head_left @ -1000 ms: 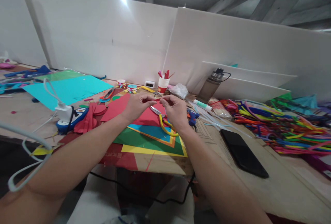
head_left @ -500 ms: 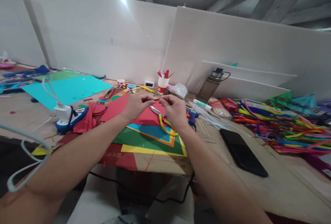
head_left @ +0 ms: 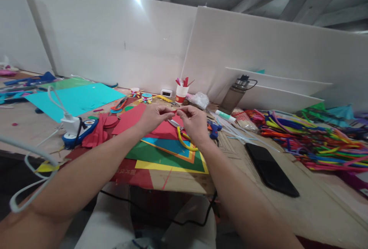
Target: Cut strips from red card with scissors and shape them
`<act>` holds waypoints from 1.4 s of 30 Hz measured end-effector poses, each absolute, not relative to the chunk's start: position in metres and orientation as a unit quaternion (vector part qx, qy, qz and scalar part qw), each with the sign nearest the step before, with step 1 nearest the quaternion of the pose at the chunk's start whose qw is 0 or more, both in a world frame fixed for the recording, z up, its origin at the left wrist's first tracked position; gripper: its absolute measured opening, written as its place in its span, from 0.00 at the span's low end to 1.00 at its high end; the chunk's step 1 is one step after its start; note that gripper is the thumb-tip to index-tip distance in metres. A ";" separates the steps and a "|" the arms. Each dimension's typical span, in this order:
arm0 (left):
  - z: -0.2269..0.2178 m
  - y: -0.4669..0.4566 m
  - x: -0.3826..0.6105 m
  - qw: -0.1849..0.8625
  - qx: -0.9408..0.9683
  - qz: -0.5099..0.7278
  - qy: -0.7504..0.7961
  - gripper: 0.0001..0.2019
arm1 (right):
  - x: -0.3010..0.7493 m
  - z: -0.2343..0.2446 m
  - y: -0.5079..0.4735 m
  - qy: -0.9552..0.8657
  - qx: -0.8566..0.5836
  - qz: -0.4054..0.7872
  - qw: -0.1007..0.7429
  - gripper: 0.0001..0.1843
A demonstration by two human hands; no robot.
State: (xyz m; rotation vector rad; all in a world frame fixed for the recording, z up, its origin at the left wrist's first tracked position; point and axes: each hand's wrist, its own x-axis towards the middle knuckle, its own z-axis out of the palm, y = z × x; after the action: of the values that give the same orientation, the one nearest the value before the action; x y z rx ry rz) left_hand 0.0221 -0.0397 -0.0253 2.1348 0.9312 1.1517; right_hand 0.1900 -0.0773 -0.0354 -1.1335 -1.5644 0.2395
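Note:
Over the middle of the table, my left hand (head_left: 153, 118) and my right hand (head_left: 196, 123) meet with fingertips close together. Both pinch a small red paper strip (head_left: 174, 111), mostly covered by the fingers. Below them lie scissors with a yellow handle (head_left: 180, 140), partly hidden by my right hand. The scissors rest on a red sheet (head_left: 163, 131), which tops a stack with a blue sheet (head_left: 163, 144), a green sheet (head_left: 140, 154) and a yellow sheet (head_left: 172, 167).
Left are red paper pieces (head_left: 99, 134), a blue power strip (head_left: 71, 141) and a turquoise sheet (head_left: 77, 99). A paper cup (head_left: 181, 95) stands behind. To the right are a glue stick (head_left: 225, 116), bottle (head_left: 234, 95), glue gun (head_left: 214, 129), phone (head_left: 270, 169) and pipe cleaners (head_left: 319, 138).
My fingers have shifted very slightly around the red paper strip, and the scissor blades show a little less. The rest looks the same.

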 end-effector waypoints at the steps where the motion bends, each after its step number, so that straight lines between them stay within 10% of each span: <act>1: -0.025 -0.040 0.022 0.270 0.790 0.429 0.344 0.08 | 0.190 -0.035 -0.077 -0.665 -0.480 0.103 0.563 0.09; 42: -0.028 -0.036 0.020 0.237 0.808 0.406 0.354 0.10 | 0.192 -0.034 -0.075 -0.660 -0.491 0.123 0.555 0.10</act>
State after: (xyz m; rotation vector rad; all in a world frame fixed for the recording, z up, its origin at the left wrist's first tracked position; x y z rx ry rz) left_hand 0.0198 -0.0360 -0.0279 2.2157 0.9690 1.1141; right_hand 0.1917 -0.0751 -0.0343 -1.1606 -1.5577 0.2912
